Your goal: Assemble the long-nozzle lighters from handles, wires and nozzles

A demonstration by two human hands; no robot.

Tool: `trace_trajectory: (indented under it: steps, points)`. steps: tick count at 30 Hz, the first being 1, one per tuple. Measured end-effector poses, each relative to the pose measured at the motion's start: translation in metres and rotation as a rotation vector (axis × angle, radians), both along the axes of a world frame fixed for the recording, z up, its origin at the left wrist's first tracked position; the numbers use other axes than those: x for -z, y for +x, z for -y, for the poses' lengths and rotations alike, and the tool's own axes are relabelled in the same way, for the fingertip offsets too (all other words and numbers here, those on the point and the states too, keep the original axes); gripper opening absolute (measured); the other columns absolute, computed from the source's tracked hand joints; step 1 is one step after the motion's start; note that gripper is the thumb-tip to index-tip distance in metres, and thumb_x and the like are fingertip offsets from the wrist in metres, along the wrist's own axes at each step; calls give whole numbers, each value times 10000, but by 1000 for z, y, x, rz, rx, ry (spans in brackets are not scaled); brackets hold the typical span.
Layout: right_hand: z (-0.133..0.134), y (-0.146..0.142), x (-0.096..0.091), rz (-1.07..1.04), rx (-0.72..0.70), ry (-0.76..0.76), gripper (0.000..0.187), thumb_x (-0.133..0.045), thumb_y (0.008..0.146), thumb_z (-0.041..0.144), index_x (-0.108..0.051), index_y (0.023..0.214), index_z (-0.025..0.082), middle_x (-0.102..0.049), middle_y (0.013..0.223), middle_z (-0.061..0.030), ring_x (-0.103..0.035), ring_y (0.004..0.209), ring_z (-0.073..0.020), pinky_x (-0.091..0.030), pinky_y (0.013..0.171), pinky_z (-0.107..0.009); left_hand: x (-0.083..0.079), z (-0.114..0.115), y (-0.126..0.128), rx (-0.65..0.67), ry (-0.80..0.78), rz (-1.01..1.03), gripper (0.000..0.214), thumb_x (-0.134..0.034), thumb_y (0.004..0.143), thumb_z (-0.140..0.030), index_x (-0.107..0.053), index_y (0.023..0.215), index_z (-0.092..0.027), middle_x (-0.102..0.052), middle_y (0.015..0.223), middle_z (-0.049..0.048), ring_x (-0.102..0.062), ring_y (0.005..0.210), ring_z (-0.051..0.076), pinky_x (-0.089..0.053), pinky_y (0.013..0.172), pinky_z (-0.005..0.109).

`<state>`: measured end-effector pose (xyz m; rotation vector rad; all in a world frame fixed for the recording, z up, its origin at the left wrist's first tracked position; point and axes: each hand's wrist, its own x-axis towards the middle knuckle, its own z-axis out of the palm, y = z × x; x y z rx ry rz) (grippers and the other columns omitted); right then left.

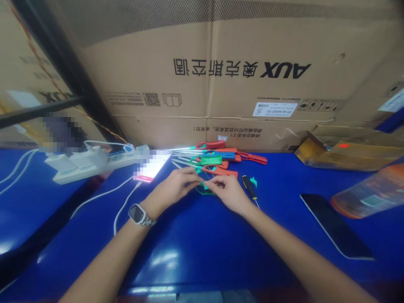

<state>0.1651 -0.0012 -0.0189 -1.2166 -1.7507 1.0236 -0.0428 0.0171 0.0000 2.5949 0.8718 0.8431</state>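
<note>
Both hands: meet at the middle of the frame, fingertips nearly touching.
Left hand [178,185]: fingers pinched on the green lighter; a watch [138,213] sits on its wrist.
Right hand [227,192]: thumb and forefinger closed on the same lighter from the right.
Green lighter [202,190]: low on the blue table [202,252], between and under the hands, mostly hidden.
Pile [217,158]: red, green and blue lighters just above the hands, metal tubes pointing left.
Screwdriver [249,187]: lies just right of the right hand.
Lit phone [151,170]: just left of the left hand, white cable plugged in.
Dark phone [334,225]: lower right, well apart.
Power strip [78,166]: left of centre.
Box [221,84]: cardboard, across the top.
</note>
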Motion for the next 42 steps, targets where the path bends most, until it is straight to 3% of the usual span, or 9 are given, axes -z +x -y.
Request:
trace_trajectory:
  steps: [4,8,12,19,33,42]
  points:
    - [0,8,-2,172,-1,250,194,-568,907,262,-717,811,184,-683,774,-29,-583,714,-164,-431,692,-292,2,-3,-5,-35,-60,-29,175,-577,944,-180,-748,979,-175,-674,879,52,-641,782,152,-505,741,267]
    - [1,19,-3,423,-72,409,89,-631,852,174,-706,885,209,-667,898,-44,-603,917,-213,-429,865,-377,7,-7,-9,-31,-119,-46,166,-582,940,-173,-745,974,-179,-685,903,51,-650,803,151,-505,760,265]
    - [3,21,0,491,-148,362,86,-681,839,202,-693,924,208,-638,982,-48,-600,950,-213,-428,906,-403,10,-9,-10,-28,-144,-75,181,-562,944,-169,-739,978,-181,-684,932,57,-648,832,160,-507,794,288]
    - [-3,24,5,358,-229,249,105,-674,840,153,-667,935,197,-585,1015,-48,-601,894,-172,-480,840,-330,13,-14,-9,-18,-163,-105,199,-539,950,-187,-734,992,-184,-673,954,69,-633,850,174,-504,807,313]
    - [-9,26,9,211,-296,275,33,-665,837,162,-651,861,179,-597,904,-38,-578,841,-168,-457,770,-298,8,-25,-4,21,-158,-220,182,-558,920,-137,-738,914,-163,-678,906,71,-635,819,175,-492,778,290]
    - [-12,28,16,149,-257,189,258,-695,786,246,-454,878,219,-499,832,28,-445,714,-131,-388,654,-256,7,-26,6,78,-174,-137,211,-535,934,-158,-745,956,-178,-663,946,73,-627,832,173,-498,788,303]
